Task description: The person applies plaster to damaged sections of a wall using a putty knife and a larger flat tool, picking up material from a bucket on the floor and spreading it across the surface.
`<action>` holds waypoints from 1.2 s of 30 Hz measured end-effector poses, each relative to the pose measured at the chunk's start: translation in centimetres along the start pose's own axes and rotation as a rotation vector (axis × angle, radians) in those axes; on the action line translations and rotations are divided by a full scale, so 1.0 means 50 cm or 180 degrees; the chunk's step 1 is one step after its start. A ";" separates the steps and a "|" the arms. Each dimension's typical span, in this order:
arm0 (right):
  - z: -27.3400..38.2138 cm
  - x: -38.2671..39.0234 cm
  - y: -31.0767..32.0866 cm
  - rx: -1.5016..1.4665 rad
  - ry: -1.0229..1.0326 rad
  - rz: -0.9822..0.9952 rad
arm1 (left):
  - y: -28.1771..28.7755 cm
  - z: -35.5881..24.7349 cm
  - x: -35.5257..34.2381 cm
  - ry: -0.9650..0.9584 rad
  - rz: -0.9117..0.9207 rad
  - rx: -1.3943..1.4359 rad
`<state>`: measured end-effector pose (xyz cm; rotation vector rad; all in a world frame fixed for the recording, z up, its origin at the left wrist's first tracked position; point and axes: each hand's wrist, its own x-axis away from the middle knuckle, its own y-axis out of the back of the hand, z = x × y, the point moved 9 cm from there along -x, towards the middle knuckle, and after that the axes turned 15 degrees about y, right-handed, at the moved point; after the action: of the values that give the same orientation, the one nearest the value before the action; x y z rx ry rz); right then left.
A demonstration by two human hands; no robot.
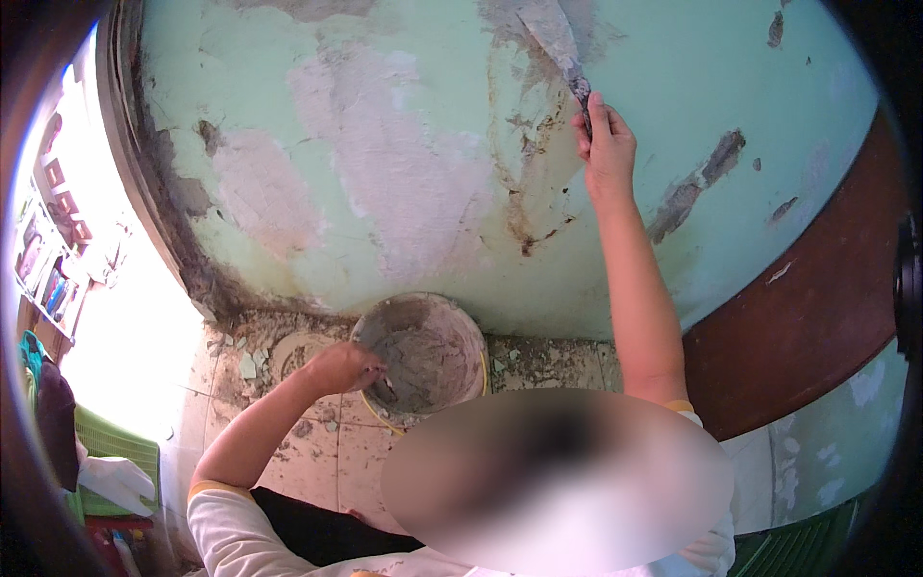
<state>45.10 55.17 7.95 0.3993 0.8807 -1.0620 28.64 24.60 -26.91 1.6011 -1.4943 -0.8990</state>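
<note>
My right hand (610, 149) is raised against the wall, closed around the dark handle of a putty knife (553, 37). The knife's broad blade is smeared with grey plaster and lies on or close to a grey patch at the top. Low down on the left, my left hand (344, 367) is at the rim of a round bucket (484, 370). Its fingers are curled, and a short dark piece shows below them; I cannot make out what it is. Wet grey plaster (423, 346) coats the inside of the bucket.
The pale green wall (442, 106) has dried plaster patches, bare grey spots and brown cracks. Rubble and paint flakes (252, 363) lie on the tiled floor along its foot. A brown panel (788, 317) stands at right; a green chair (115, 447) with cloths is at left.
</note>
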 end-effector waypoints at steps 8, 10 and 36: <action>-0.011 0.047 0.149 -0.0183 -0.0114 -0.0238 | 0.006 0.000 -0.011 -0.0113 -0.0180 0.0111; 0.017 0.037 0.128 -0.0169 -0.0027 -0.0089 | 0.008 -0.004 -0.011 -0.0103 -0.0117 0.0170; -0.037 0.012 0.161 0.0316 -0.0057 0.0011 | 0.000 -0.003 -0.013 0.0013 0.0159 0.0138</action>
<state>51.50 59.74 5.40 0.4735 0.8133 -1.1075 28.74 25.27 -26.83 1.5884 -1.5539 -0.8404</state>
